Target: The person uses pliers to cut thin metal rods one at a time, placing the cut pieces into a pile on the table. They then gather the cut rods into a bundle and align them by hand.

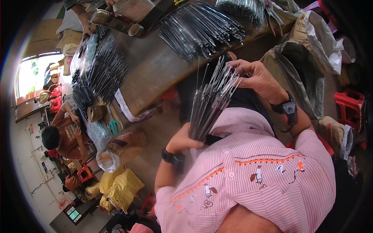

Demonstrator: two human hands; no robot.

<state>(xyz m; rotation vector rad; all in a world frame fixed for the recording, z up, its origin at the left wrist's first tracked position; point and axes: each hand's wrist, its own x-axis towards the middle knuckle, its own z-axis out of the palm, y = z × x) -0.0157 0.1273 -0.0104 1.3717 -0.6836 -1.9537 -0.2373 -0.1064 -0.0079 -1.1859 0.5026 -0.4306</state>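
My left hand is wrapped round the lower end of a bundle of thin metal rods, held upright in front of my striped shirt. The rods fan out toward the top, and a few stick up above the others. At the upper right of the bundle, my right hand has its thumb and fingers closed at the rod ends. Exactly how many rods it pinches is too small to tell. Beyond the bundle, a wide pile of similar dark rods lies on the wooden table.
More rods lie heaped at the left, near teal-handled scissors. Pliers rest at the table's far right edge. An open sack stands at the right, before a red stool. Co-workers sit at left; yellow sacks stand lower left.
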